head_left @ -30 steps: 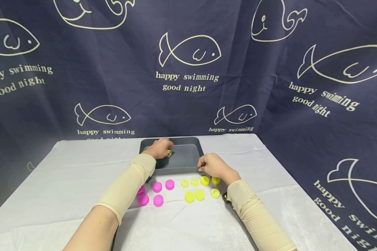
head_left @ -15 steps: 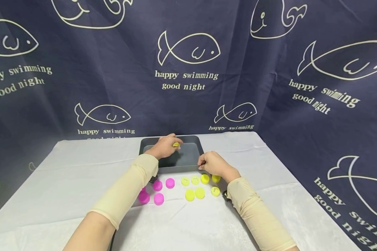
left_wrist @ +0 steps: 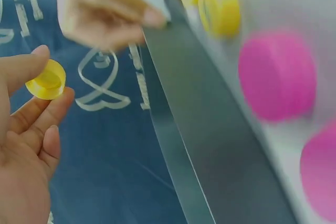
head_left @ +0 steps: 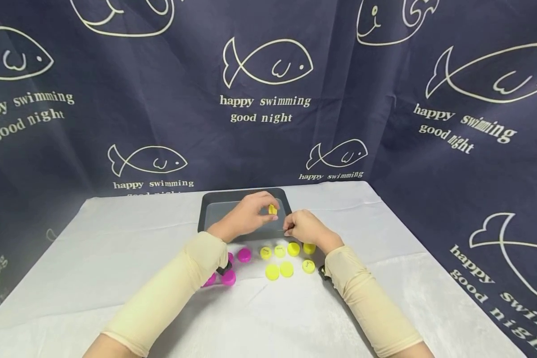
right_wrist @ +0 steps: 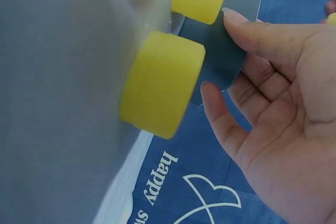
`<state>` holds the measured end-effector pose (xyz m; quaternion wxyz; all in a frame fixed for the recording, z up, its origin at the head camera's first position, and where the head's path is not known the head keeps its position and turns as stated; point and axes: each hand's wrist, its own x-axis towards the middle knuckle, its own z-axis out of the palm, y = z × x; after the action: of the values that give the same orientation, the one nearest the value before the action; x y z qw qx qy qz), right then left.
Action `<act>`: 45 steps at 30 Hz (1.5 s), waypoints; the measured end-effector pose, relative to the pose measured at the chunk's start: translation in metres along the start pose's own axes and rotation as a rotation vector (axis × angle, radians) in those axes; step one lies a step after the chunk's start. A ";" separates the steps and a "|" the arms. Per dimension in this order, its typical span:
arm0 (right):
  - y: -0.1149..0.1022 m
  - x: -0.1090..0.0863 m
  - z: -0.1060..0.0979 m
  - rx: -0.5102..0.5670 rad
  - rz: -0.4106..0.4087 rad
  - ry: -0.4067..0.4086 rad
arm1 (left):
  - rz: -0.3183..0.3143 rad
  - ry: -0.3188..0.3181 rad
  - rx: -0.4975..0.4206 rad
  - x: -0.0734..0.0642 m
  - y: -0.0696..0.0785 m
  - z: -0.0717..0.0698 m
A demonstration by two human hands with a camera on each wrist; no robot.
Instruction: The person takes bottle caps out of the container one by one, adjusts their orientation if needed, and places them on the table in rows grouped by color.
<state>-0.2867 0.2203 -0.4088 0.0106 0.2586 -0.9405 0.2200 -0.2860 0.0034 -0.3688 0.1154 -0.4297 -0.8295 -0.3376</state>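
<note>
My left hand (head_left: 249, 215) pinches a yellow bottle cap (head_left: 273, 210) between thumb and fingers, above the right part of a dark grey baking tray (head_left: 215, 213). In the left wrist view that yellow cap (left_wrist: 47, 80) is tilted so its hollow inside shows. At the tray's near right corner, my right hand (head_left: 308, 229) grips the rim; the right wrist view has the thumb (right_wrist: 239, 22) on one side of the wall and fingers on the other. Several yellow caps (head_left: 272, 272) lie on the table in front of the tray, close to the right hand.
Several magenta caps (head_left: 244, 255) lie left of the yellow ones, some partly hidden by the left wrist and its black camera (head_left: 224, 268). A white cloth covers the table (head_left: 130, 248). A dark blue fish-print curtain (head_left: 268, 149) stands behind the table and at its sides.
Holding the yellow cap, my left hand has moved right across the tray, from its left part toward the right hand. My right hand has stayed at the tray's corner.
</note>
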 end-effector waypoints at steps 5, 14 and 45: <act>0.002 0.001 -0.001 -0.010 -0.023 0.017 | 0.109 -0.025 0.020 -0.010 0.026 0.011; 0.002 -0.001 -0.002 -0.004 -0.067 0.042 | 0.110 -0.169 0.009 -0.019 0.050 0.041; 0.002 0.000 -0.003 0.019 -0.066 0.028 | 0.034 -0.420 0.100 -0.013 0.054 0.082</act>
<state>-0.2880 0.2228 -0.4073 0.0287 0.2866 -0.9291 0.2319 -0.2276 0.0710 -0.4117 -0.0332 -0.4981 -0.8438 -0.1969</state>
